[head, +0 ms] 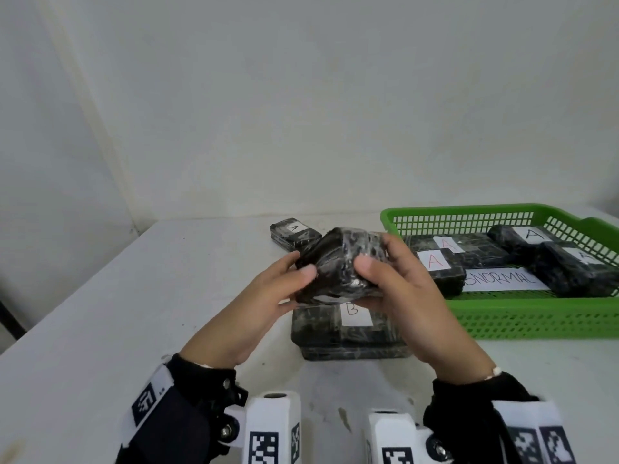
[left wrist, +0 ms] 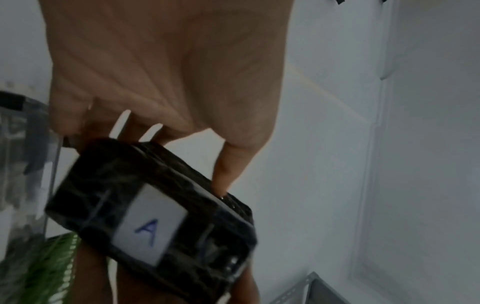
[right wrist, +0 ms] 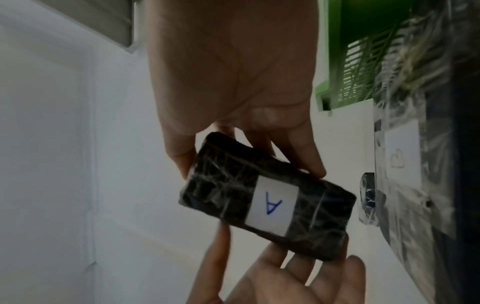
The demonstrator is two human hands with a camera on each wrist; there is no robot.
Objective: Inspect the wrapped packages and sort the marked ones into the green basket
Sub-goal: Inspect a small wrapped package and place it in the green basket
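Both hands hold one black plastic-wrapped package [head: 341,262] up above the table. My left hand [head: 268,289] grips its left end, thumb on top. My right hand [head: 395,283] grips its right end. Its white label with a blue letter A faces down and away, and shows in the left wrist view [left wrist: 150,224] and the right wrist view [right wrist: 272,203]. The green basket [head: 536,319] stands at the right and holds several wrapped packages marked A [head: 442,269] and a paper slip with writing [head: 502,279].
Under the hands a large flat wrapped package labelled B [head: 348,326] lies on the white table [head: 100,313]. A small package labelled A [head: 293,231] lies behind it near the wall. A white wall rises close behind the table.
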